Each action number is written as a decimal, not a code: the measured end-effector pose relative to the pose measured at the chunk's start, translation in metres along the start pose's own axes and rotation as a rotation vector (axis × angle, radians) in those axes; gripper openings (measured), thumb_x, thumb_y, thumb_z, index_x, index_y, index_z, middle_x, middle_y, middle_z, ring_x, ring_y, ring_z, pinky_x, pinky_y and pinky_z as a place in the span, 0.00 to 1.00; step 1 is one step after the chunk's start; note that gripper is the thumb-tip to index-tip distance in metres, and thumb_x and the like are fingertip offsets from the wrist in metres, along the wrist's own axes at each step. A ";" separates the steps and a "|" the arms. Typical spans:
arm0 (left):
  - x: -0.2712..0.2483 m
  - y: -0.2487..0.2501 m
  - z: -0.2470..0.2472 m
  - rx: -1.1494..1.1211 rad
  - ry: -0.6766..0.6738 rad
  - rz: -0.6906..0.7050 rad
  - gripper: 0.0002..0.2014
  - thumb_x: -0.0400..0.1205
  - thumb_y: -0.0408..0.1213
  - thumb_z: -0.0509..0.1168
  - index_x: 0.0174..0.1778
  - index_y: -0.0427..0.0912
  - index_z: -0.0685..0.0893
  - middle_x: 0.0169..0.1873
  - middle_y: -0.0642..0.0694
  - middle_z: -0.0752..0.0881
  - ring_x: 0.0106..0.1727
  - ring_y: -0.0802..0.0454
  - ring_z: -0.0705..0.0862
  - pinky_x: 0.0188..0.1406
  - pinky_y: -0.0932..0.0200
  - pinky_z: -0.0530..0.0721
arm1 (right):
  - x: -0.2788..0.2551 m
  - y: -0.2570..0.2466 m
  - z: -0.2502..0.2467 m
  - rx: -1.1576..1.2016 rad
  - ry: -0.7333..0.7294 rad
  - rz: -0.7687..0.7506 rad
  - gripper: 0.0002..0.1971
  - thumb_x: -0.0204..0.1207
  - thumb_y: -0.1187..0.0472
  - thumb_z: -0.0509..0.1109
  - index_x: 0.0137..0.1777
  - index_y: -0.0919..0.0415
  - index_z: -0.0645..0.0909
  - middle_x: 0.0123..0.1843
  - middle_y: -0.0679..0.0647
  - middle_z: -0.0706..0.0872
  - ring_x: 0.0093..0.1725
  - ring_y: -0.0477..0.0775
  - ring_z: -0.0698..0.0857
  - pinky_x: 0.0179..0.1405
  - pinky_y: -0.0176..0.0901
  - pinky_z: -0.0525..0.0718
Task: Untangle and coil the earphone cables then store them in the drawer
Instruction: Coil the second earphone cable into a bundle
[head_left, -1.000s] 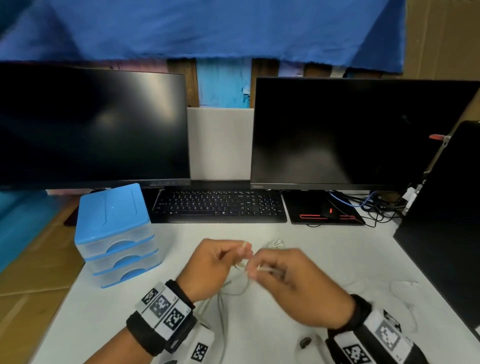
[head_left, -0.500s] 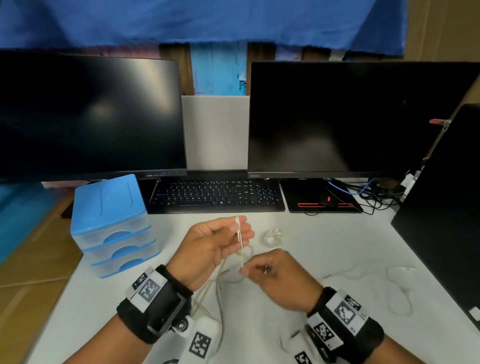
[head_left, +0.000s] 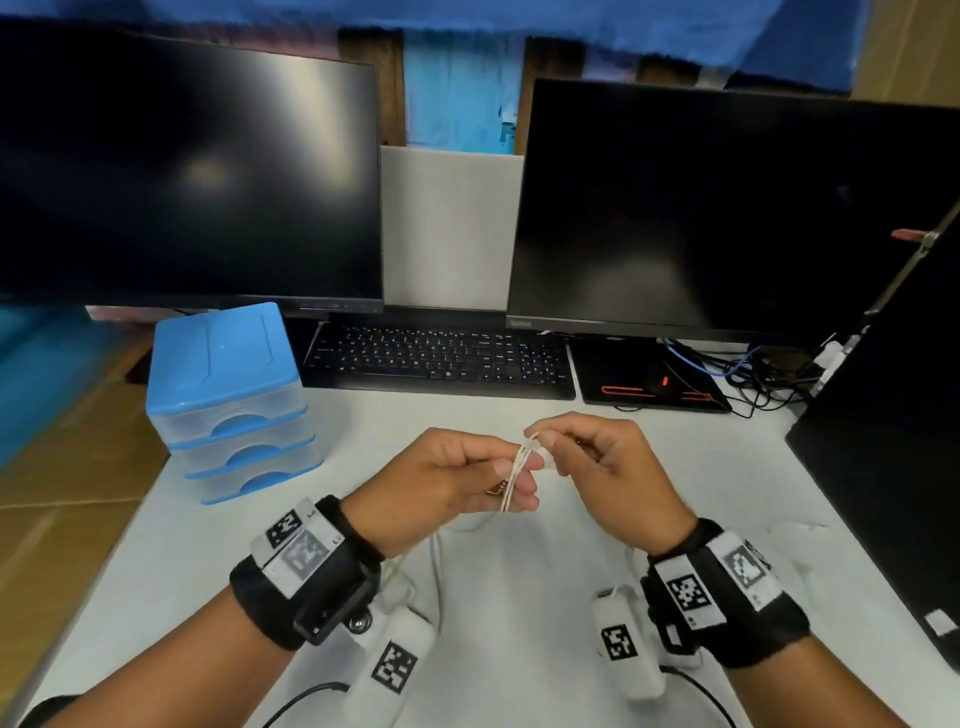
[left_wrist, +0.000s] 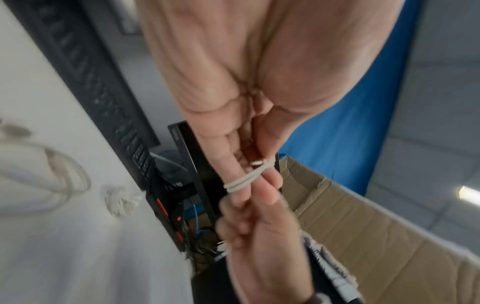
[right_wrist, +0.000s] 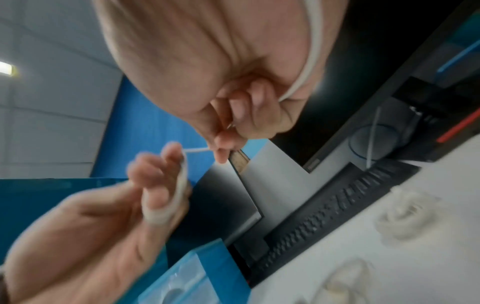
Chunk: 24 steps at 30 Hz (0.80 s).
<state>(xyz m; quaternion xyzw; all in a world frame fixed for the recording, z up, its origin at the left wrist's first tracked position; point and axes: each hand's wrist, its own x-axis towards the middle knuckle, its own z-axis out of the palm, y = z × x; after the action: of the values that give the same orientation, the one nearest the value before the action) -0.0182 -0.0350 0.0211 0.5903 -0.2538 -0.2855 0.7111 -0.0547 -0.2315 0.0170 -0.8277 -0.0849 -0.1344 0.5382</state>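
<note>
Fingers (head_left: 519, 486) of the left hand (head_left: 441, 488) are extended, with several turns of white earphone cable (head_left: 517, 470) wrapped around them and the thumb pressed over the wraps. The band of turns has its long axis running from 12 to 6 o'clock in the head view, square to the fingers, which point toward 3 o'clock. The right hand (head_left: 608, 467) pinches the cable between curled thumb and forefinger at the 12 o'clock end of the wraps. Slack cable drops toward 6 o'clock onto the white desk (head_left: 519, 623). A second, already coiled earphone bundle (left_wrist: 120, 202) lies on the desk near the keyboard (head_left: 441, 358). The blue drawer unit (head_left: 228, 400) stands at 9 o'clock, its drawers closed.
</note>
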 end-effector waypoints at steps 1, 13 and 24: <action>0.000 0.003 0.000 -0.072 0.019 -0.003 0.11 0.82 0.28 0.63 0.56 0.34 0.88 0.40 0.42 0.91 0.46 0.46 0.90 0.52 0.56 0.87 | -0.001 0.006 0.006 -0.005 0.002 0.012 0.09 0.82 0.67 0.67 0.49 0.59 0.90 0.33 0.53 0.87 0.31 0.41 0.77 0.36 0.34 0.78; 0.010 -0.007 -0.038 0.528 0.513 0.272 0.11 0.85 0.31 0.62 0.53 0.48 0.89 0.44 0.49 0.92 0.50 0.51 0.89 0.59 0.50 0.86 | -0.033 -0.043 0.032 -0.076 -0.503 0.044 0.12 0.88 0.58 0.57 0.55 0.57 0.84 0.28 0.48 0.76 0.28 0.45 0.75 0.32 0.36 0.75; -0.002 0.011 -0.007 0.025 0.035 0.083 0.14 0.80 0.29 0.60 0.55 0.32 0.88 0.40 0.43 0.90 0.45 0.46 0.90 0.49 0.58 0.86 | -0.005 0.014 0.015 0.030 -0.050 0.206 0.11 0.84 0.61 0.65 0.47 0.53 0.89 0.27 0.52 0.80 0.23 0.39 0.73 0.27 0.29 0.71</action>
<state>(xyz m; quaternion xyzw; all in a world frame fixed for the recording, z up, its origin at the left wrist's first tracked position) -0.0135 -0.0266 0.0302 0.5930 -0.2691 -0.2423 0.7191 -0.0537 -0.2237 -0.0027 -0.8270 -0.0150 -0.0563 0.5592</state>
